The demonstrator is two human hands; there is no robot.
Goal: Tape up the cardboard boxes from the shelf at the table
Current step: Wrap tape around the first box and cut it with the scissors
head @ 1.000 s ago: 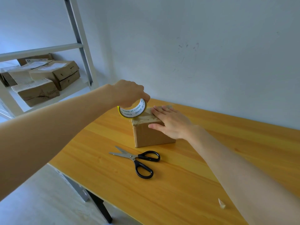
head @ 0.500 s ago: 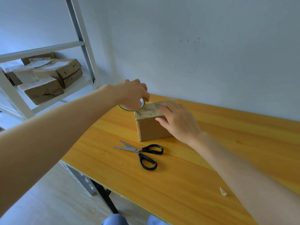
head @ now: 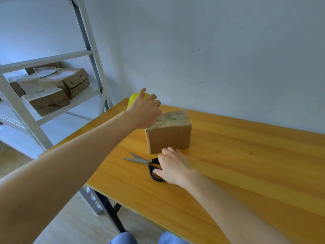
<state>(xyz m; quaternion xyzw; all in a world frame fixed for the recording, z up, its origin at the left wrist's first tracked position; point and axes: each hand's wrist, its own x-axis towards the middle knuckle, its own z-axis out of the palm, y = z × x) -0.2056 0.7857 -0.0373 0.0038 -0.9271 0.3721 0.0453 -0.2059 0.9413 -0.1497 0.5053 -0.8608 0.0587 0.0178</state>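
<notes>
Since the cardboard box point(head: 168, 138) near the far-left corner of the bench point(head: 246, 164) looks taped on top, I'd guess the right hand point(head: 173, 169) curls round the scissors point(head: 139, 160) handles to cut, while the half-open left hand point(head: 144, 113) hides most of the tape roll point(head: 132, 100), so can't tell if it's gripping.

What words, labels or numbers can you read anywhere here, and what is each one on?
No text can be read here.
Print on the white labels of the shelf boxes: too small to read.
Dark marks on top of the table box: blurred, unreadable.
The yellow tape roll: mostly hidden behind the left hand, no print showing.
The scissors: no marking visible.
</notes>
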